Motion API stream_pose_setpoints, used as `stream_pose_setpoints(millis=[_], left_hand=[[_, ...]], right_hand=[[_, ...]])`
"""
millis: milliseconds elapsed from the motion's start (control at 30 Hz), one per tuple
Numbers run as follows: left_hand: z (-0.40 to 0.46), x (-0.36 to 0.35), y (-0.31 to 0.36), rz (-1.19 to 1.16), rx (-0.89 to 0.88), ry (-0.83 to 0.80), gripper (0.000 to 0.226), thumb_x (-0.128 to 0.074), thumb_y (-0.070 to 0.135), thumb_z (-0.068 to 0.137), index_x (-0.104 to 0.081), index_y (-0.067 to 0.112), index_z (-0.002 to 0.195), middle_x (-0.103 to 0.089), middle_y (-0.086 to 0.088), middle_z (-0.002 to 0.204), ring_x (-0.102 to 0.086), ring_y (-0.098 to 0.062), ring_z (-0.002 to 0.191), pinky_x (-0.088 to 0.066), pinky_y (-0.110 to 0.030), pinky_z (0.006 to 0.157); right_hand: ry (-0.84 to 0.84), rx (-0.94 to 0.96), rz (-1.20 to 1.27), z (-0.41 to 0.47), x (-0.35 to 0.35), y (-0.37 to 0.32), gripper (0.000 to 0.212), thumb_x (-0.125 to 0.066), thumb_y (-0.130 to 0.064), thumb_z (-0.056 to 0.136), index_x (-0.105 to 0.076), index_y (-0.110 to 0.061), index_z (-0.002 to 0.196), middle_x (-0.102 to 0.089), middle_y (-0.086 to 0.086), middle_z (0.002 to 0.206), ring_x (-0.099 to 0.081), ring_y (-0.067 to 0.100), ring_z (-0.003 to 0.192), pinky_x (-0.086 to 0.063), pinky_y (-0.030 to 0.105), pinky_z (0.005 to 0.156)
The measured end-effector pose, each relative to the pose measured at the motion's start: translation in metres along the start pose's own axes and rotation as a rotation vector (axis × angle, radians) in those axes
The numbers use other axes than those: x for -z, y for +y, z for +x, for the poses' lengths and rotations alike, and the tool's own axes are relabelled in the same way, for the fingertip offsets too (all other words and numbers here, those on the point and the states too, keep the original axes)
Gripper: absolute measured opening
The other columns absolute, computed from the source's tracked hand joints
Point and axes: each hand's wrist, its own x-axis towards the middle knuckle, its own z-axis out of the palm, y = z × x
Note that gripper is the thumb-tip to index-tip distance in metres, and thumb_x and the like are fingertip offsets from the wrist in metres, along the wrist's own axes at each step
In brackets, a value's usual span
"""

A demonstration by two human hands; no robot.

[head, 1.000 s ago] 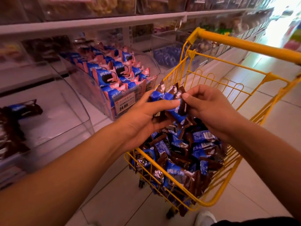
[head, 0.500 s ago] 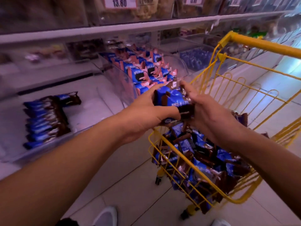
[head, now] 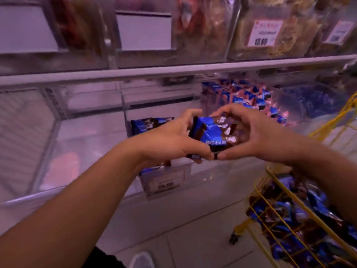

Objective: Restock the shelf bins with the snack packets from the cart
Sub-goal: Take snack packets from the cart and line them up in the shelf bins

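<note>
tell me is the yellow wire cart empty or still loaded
Still loaded: the yellow wire cart holds a heap of blue and brown snack packets.

Both hands moved away from above the yellow wire cart [head: 274, 182] to the front of the clear plastic shelf bin [head: 166, 182]. The left hand [head: 170, 140] and right hand [head: 251, 136] carried the bundle of blue-and-brown foil snack packets [head: 210, 132] with them. The cart shifted to the lower right of the view. The view turned toward the shelf.
</note>
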Motion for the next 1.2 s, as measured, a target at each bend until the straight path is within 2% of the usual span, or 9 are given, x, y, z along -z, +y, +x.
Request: stream_pose_setpoints(millis=[133, 267, 333, 467, 600, 800, 900, 1033, 1200], left_hand=[[-0.004, 0.038, -0.013, 0.176, -0.042, 0.232, 0.098, -0.09, 0.014, 0.065, -0.031, 0.028, 0.142, -0.055, -0.002, 0.134, -0.069, -0.014, 0.103, -0.057, -0.034, 0.09], [-0.004, 0.058, -0.024, 0.706, -0.049, 0.278, 0.107, -0.086, 0.054, 0.059, -0.032, 0.029, 0.147, -0.056, 0.003, 0.137, -0.055, -0.005, 0.107, -0.046, -0.017, 0.08], [-0.003, 0.065, -0.028, 0.868, -0.057, 0.3, 0.106, -0.081, 0.061, 0.06, -0.032, 0.027, 0.148, -0.057, 0.003, 0.136, -0.055, -0.01, 0.111, -0.049, -0.025, 0.086], [-0.003, 0.084, -0.033, 1.109, -0.071, 0.38, 0.065, -0.077, 0.056, 0.072, -0.055, 0.028, 0.126, -0.066, 0.003, 0.113, -0.057, -0.014, 0.094, -0.051, -0.033, 0.082], [0.006, 0.081, -0.036, 1.406, 0.128, 0.201, 0.042, -0.073, 0.056, 0.074, -0.065, 0.031, 0.108, -0.065, 0.002, 0.101, -0.059, -0.02, 0.089, -0.05, -0.034, 0.077], [0.018, 0.079, -0.03, 1.542, 0.344, 0.074, 0.043, -0.071, 0.063, 0.074, -0.057, 0.026, 0.093, -0.057, 0.004, 0.084, -0.056, -0.016, 0.076, -0.042, -0.032, 0.063], [0.031, 0.069, -0.03, 1.531, 0.431, 0.018, 0.054, -0.053, 0.077, 0.079, -0.058, 0.024, 0.093, -0.054, 0.003, 0.08, -0.055, -0.017, 0.077, -0.045, -0.035, 0.069], [0.04, 0.06, -0.036, 1.536, 0.494, -0.035, 0.05, -0.057, 0.068, 0.084, -0.06, 0.025, 0.107, -0.059, 0.003, 0.087, -0.06, -0.019, 0.086, -0.053, -0.04, 0.085], [0.039, 0.065, -0.036, 1.491, 0.443, 0.059, 0.053, -0.071, 0.066, 0.073, -0.059, 0.023, 0.102, -0.055, 0.003, 0.083, -0.057, -0.02, 0.082, -0.052, -0.039, 0.075]], right_hand=[[-0.063, -0.001, -0.037, 0.052, -0.017, -0.007, 0.079, -0.085, -0.001, 0.054, -0.049, -0.003, 0.124, -0.066, 0.015, 0.113, -0.067, 0.014, 0.096, -0.058, 0.027, 0.086], [-0.233, -0.141, -0.136, 0.083, -0.022, 0.004, 0.061, -0.081, 0.01, 0.068, -0.056, -0.004, 0.122, -0.068, 0.015, 0.104, -0.067, 0.017, 0.089, -0.059, 0.031, 0.077], [-0.253, -0.2, -0.204, 0.098, -0.021, 0.014, 0.054, -0.081, 0.006, 0.071, -0.059, -0.004, 0.119, -0.068, 0.023, 0.108, -0.066, 0.028, 0.088, -0.057, 0.039, 0.077], [-0.17, -0.253, -0.456, 0.135, -0.024, 0.038, 0.04, -0.081, -0.011, 0.075, -0.064, -0.014, 0.11, -0.069, 0.016, 0.108, -0.061, 0.021, 0.083, -0.049, 0.034, 0.069], [-0.295, -0.377, -0.642, 0.164, -0.043, 0.064, 0.054, -0.08, -0.007, 0.075, -0.055, -0.016, 0.123, -0.058, 0.008, 0.118, -0.06, 0.015, 0.08, -0.054, 0.032, 0.062], [-0.408, -0.461, -0.475, 0.179, -0.039, 0.075, 0.074, -0.083, -0.004, 0.071, -0.048, -0.036, 0.127, -0.059, 0.001, 0.117, -0.068, 0.021, 0.099, -0.059, 0.029, 0.067], [-0.435, -0.511, -0.485, 0.179, -0.042, 0.079, 0.066, -0.081, -0.003, 0.075, -0.05, -0.034, 0.125, -0.059, 0.002, 0.118, -0.067, 0.022, 0.099, -0.062, 0.034, 0.069], [-0.518, -0.547, -0.584, 0.18, -0.051, 0.078, 0.072, -0.091, -0.013, 0.065, -0.05, -0.03, 0.122, -0.056, -0.008, 0.112, -0.062, 0.019, 0.097, -0.062, 0.042, 0.077], [-0.514, -0.496, -0.683, 0.18, -0.053, 0.078, 0.061, -0.095, -0.013, 0.057, -0.059, -0.024, 0.105, -0.061, -0.004, 0.104, -0.067, 0.021, 0.092, -0.063, 0.036, 0.066]])
